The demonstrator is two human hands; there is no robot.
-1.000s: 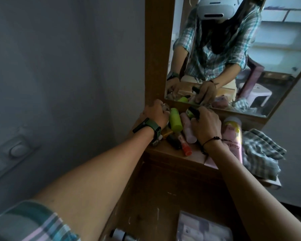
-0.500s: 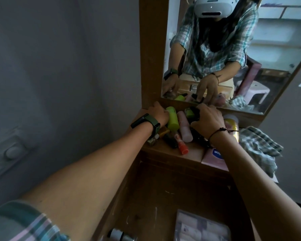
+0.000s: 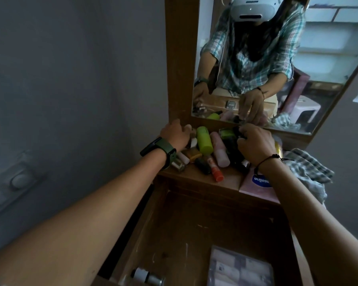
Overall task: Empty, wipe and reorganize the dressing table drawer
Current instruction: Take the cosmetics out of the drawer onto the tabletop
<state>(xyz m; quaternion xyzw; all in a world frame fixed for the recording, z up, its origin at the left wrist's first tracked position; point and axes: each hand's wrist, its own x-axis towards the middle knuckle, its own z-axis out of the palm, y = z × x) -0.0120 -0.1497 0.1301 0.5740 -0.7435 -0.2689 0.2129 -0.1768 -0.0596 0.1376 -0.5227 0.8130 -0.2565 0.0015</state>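
The wooden drawer point(image 3: 186, 230) stands pulled out below me. It holds a clear pouch point(image 3: 240, 267) and a small white and silver bottle point(image 3: 147, 276). On the dressing table top point(image 3: 196, 179) lie a lime green bottle point(image 3: 204, 141), a pink tube point(image 3: 220, 150), an orange-capped tube point(image 3: 214, 171) and several smaller bottles. My left hand point(image 3: 176, 134) curls round a small pale item at the back left corner. My right hand point(image 3: 254, 141) pinches a dark container point(image 3: 230, 141) beside the pink tube.
A pink Vaseline bottle point(image 3: 258, 182) lies under my right wrist, and a checked cloth point(image 3: 310, 170) is bunched at the right end of the top. The framed mirror point(image 3: 318, 48) rises right behind the bottles. A grey wall with a switch plate point(image 3: 17, 180) closes the left side.
Both hands have stayed among the bottles, with the right hand shifting slightly back toward the mirror onto the dark container. My view has dipped, so the Vaseline bottle's label now shows.
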